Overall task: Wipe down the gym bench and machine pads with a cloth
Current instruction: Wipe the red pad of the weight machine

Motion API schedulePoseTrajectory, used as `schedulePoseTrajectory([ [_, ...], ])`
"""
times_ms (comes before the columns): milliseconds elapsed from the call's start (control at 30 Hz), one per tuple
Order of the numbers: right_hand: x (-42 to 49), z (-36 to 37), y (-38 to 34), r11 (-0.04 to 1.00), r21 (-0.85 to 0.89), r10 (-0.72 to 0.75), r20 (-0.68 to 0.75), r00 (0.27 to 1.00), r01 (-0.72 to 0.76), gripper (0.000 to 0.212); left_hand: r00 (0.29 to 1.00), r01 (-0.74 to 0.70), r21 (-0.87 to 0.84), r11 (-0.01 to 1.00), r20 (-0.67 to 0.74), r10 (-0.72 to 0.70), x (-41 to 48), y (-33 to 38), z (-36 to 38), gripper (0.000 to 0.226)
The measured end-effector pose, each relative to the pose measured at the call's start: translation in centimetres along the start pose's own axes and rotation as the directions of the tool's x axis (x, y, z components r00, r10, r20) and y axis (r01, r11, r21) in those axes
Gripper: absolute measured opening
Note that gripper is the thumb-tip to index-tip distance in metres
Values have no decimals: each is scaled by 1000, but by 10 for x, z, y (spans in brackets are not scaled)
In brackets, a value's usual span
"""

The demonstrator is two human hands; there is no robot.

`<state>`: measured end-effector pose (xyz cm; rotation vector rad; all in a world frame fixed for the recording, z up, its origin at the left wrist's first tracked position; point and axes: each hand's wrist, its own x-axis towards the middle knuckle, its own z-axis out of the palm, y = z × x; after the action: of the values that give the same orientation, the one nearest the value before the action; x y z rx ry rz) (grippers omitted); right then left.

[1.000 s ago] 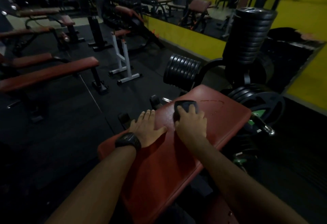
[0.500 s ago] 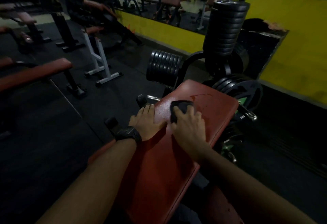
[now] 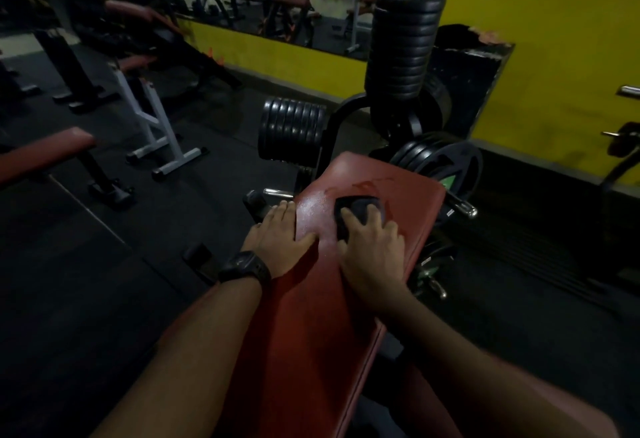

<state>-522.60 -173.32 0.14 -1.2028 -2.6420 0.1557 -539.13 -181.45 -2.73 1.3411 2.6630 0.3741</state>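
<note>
A red padded bench (image 3: pixel 398 195) runs from the bottom of the view up to the middle. My right hand (image 3: pixel 372 250) presses a dark cloth (image 3: pixel 360 207) flat on the pad near its far end, fingers spread over the cloth. My left hand (image 3: pixel 280 238) rests flat on the bench's left edge, thumb on the pad, with a black watch on the wrist. A damp sheen shows on the pad between my hands.
Black weight plates (image 3: pixel 292 133) hang on a rack just beyond the bench, with a tall plate stack (image 3: pixel 403 46) and more plates (image 3: pixel 443 160) at the right. A white stand (image 3: pixel 156 126) and another red bench (image 3: pixel 45 153) stand on the left. A yellow wall lies behind.
The view has swung left and closer. My right hand with the cloth sits slightly farther up the pad; the left hand stays on the bench edge.
</note>
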Motion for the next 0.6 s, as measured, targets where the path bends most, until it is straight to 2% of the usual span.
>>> schedulePoseTrajectory([
  [100, 5, 5, -9, 975, -35, -218, -1, 976, 217, 56, 1000, -11, 6, 1000, 14, 10, 0, 0, -3, 83],
  [167, 27, 2, 8, 971, -67, -229, 32, 973, 231, 58, 999, -12, 16, 1000, 34, 11, -1, 2, -4, 84],
  [233, 44, -3, 34, 990, -74, -117, 49, 992, 121, 63, 999, -4, 41, 999, 51, 2, -5, 4, -5, 86],
  [333, 38, -5, 52, 993, 5, 116, -3, 993, -116, 63, 997, -7, 60, 998, 76, 3, -12, 7, -6, 87],
  [400, 15, -4, 39, 989, 31, 148, -4, 989, -148, 61, 997, -5, 68, 998, 73, 0, -14, 8, -8, 86],
  [500, -21, -3, 5, 1000, 8, -16, -2, 1000, 16, 61, 997, -16, 101, 995, 72, 8, -11, 8, -9, 83],
  [600, -15, 1, 4, 977, 0, -213, -13, 977, 213, 59, 994, -62, 131, 989, 93, 50, -10, 7, -7, 83],
])
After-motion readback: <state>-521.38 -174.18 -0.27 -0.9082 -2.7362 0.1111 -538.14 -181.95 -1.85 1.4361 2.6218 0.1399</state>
